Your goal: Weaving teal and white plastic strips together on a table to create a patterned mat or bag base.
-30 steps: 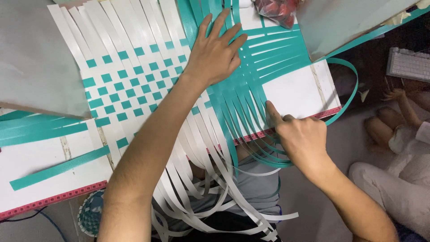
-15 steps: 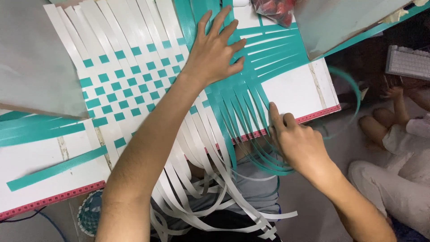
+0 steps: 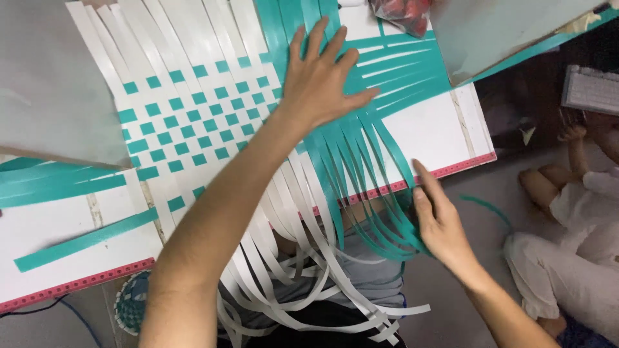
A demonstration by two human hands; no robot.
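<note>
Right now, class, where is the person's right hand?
In the head view the right hand is at lower right, just off the board's red edge, gripping the loose teal strips that hang over it.

A white worktop [image 3: 445, 132] with a red-patterned front edge fills the upper view. A checkered mat [image 3: 187, 122] of white and teal strips lies flat on it, from centre toward 11 o'clock. At 1 o'clock loose teal strips [image 3: 400, 71] fan across the bare white surface. White strips [image 3: 303, 258] hang over the front edge at 6 o'clock, beside more teal ones drooping at 5 o'clock. At 9 o'clock a bundle of teal strips [image 3: 58, 183] lies flat, and a single teal strip [image 3: 84, 240] rests at 8 o'clock. A grey sheet [image 3: 51, 77] covers the corner at 10 o'clock, another [image 3: 509, 32] at 1 o'clock.
</note>
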